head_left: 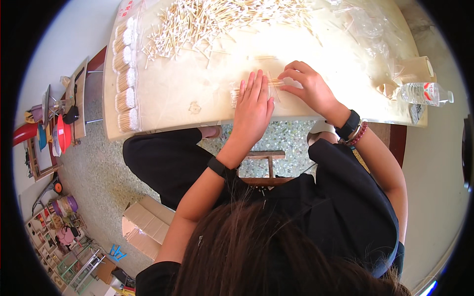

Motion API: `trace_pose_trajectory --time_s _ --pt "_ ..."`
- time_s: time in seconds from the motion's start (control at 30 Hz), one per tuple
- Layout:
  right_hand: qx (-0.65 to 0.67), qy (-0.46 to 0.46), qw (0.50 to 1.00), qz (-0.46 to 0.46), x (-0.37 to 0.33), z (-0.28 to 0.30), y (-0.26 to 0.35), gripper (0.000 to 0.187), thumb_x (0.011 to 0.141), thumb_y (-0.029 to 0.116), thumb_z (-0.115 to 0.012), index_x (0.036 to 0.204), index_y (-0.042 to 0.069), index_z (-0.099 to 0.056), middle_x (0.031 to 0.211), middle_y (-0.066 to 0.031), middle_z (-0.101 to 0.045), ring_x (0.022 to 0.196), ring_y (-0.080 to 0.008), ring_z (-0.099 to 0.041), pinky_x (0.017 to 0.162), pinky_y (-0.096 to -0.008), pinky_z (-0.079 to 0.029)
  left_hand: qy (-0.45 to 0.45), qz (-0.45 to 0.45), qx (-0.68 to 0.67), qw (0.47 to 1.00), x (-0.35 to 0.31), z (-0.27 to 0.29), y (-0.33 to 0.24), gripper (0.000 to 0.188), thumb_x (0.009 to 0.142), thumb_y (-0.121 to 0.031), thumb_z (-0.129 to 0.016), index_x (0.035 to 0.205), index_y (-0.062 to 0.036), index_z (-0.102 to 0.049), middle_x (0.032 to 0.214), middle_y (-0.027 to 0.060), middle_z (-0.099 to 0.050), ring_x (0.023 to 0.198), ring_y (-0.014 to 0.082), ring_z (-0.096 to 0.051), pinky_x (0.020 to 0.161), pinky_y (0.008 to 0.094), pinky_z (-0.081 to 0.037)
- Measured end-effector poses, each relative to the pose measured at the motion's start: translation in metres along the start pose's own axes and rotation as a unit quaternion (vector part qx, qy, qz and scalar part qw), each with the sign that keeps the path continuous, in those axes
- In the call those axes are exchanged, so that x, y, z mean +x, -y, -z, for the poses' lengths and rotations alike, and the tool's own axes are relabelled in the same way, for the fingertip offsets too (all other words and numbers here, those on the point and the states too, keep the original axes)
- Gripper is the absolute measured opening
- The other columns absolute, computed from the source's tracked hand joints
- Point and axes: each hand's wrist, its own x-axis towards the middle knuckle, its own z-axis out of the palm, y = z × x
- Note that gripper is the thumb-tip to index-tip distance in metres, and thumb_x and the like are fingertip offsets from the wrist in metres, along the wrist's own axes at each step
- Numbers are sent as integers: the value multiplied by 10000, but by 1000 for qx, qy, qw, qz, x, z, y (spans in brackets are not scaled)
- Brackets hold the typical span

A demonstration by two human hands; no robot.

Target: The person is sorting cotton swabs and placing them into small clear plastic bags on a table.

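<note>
Mostly hidden under the flat left hand [253, 106]: a small clear bag [236, 94] of swabs, only its left end showing. Too washed out by glare to tell what the right hand [308, 89] pinches at its fingertips. Cut off by the top edge: the swab pile [217, 19] and the tabletop [197, 89]. Blurred near the rim: clear wrappers [368, 29], shelf clutter [54, 128]. Bottle [424, 93] label too small to make out.
</note>
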Motion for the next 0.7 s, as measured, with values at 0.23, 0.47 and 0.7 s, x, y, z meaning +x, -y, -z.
trace_pose_trajectory --time_s 0.23,0.47,0.7 --pt "162 47 959 -227 1 -2 3 342 811 75 -685 1142 62 -598 850 -86 -669 792 -143 -659 721 -262 -540 -6 4 -4 1000 0 0 0 496 892 -168 -501 1311 79 -406 1426 207 -342 1346 321 -299 1116 450 -203" --pt "238 19 917 -319 1 -2 7 379 816 37 -668 1184 69 -581 900 -91 -668 833 -136 -662 777 -247 -540 -4 0 -1 1000 0 -1 0 501 890 -166 -502 1315 79 -402 1427 207 -341 1345 320 -301 1116 451 -205" --pt "200 65 950 -232 0 -7 -1 218 810 4 -659 1027 4 -666 992 -83 -622 871 -132 -643 760 -253 -560 -4 2 3 1000 0 0 0 499 892 -167 -500 1319 73 -401 1429 200 -341 1350 318 -292 1116 451 -204"
